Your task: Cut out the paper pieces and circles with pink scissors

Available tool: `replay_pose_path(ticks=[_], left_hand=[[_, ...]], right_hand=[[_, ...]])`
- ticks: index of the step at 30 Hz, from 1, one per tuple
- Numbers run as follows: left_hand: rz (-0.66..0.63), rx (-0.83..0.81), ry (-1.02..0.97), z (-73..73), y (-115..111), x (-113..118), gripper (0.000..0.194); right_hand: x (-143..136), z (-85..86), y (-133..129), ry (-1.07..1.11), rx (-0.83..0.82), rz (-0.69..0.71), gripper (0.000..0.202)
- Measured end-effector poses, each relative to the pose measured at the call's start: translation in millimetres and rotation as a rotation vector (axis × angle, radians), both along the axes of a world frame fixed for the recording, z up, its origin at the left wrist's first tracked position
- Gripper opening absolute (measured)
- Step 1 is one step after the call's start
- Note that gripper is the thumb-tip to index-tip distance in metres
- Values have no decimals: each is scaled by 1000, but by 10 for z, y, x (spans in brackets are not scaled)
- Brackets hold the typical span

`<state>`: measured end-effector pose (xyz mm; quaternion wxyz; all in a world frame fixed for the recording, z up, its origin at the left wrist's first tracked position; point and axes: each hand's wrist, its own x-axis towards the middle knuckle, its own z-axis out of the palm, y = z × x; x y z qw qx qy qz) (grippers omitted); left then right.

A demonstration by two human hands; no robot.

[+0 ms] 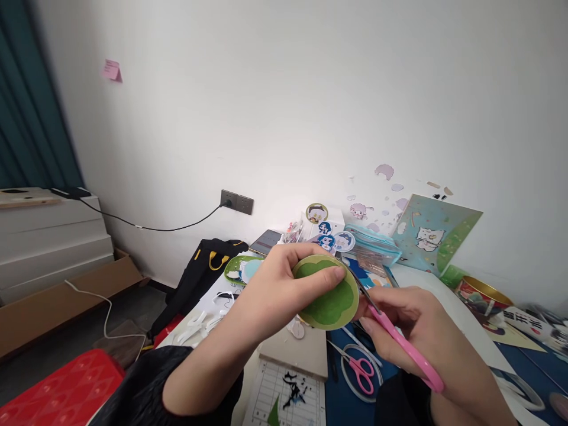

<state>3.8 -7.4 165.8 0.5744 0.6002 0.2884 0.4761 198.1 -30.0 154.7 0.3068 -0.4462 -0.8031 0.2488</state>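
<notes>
My left hand [290,284] grips a round green paper piece [326,305] with a pale green border, thumb on its face and the other fingers behind. In my right hand [412,322] is a pair of pink-handled scissors [402,343]. Their dark blades lie along the right edge of the paper; how far apart they are, I cannot tell. Below the hands rests a smaller pair of pink scissors [362,373] by a white ring. Dark scraps [295,389] and a green offcut [274,412] lie on a gridded sheet [260,393].
Round character cutouts [316,213] lean near the wall, beside a clear blue-edged pouch [375,242]. An illustrated card [437,234] stands at right, near a round tin [486,291]. White paper strips [199,325] are at left. A black bag [199,278] and red stool [64,393] are beyond.
</notes>
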Motion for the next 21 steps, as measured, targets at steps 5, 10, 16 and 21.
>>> replay_pose_path(ticks=[5, 10, 16, 21], left_hand=[[-6, -9, 7, 20, -26, -16, 21], [-13, -13, 55, 17, -29, -16, 23], [0, -2, 80, 2, -24, -8, 25], [0, 9, 84, -7, -27, -7, 22]], right_hand=[[-28, 56, 15, 95, -47, 105, 22], [-43, 83, -6, 198, -128, 162, 21], [-54, 78, -10, 125, -90, 116, 20], [-24, 72, -4, 30, -60, 100, 20]])
